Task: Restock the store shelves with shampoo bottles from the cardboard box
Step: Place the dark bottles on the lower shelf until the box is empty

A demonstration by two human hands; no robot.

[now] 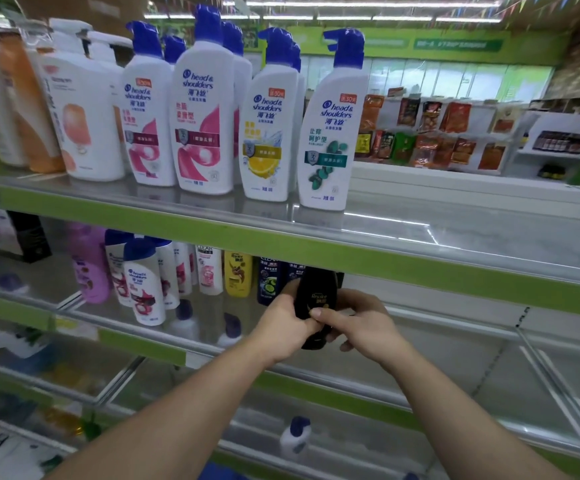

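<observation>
A black shampoo bottle (316,296) is held in front of the second shelf (420,268), just under its green edge. My left hand (283,327) grips the bottle from the left. From the right, my right hand (357,325) pinches it, thumb on the label. To its left on that shelf stand dark blue bottles (269,284), a yellow bottle (237,273) and white bottles (144,289). The cardboard box is out of view.
Tall white pump bottles (205,109) with blue caps fill the left of the top shelf (454,230), whose right part is bare. A white bottle (295,436) lies on a lower shelf. Snack packets (430,133) hang on a far wall.
</observation>
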